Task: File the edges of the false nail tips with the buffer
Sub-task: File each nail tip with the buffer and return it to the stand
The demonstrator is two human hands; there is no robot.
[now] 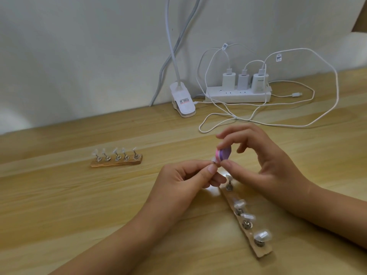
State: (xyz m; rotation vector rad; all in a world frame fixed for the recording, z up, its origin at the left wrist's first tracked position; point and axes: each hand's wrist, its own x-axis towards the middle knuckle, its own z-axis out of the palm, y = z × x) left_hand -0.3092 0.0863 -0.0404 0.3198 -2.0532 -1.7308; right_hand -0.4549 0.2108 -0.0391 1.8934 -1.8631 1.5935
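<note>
My left hand (186, 179) pinches a small metal peg with a clear false nail tip (214, 161) on its top. My right hand (256, 155) grips a pink and purple buffer (283, 155) between thumb and forefinger, its end resting against that tip. Just below my hands lies a wooden strip (262, 253), slanting toward the near right, with several pegs carrying clear nail tips (262, 236). A second wooden strip (117, 163) with several tipped pegs lies to the left on the table.
A white clip lamp (182, 100) stands at the back of the wooden table (59, 215). Beside it sits a white power strip (238, 95) with three chargers, and white cables (278, 120) loop across the table behind my hands. The wall runs close behind.
</note>
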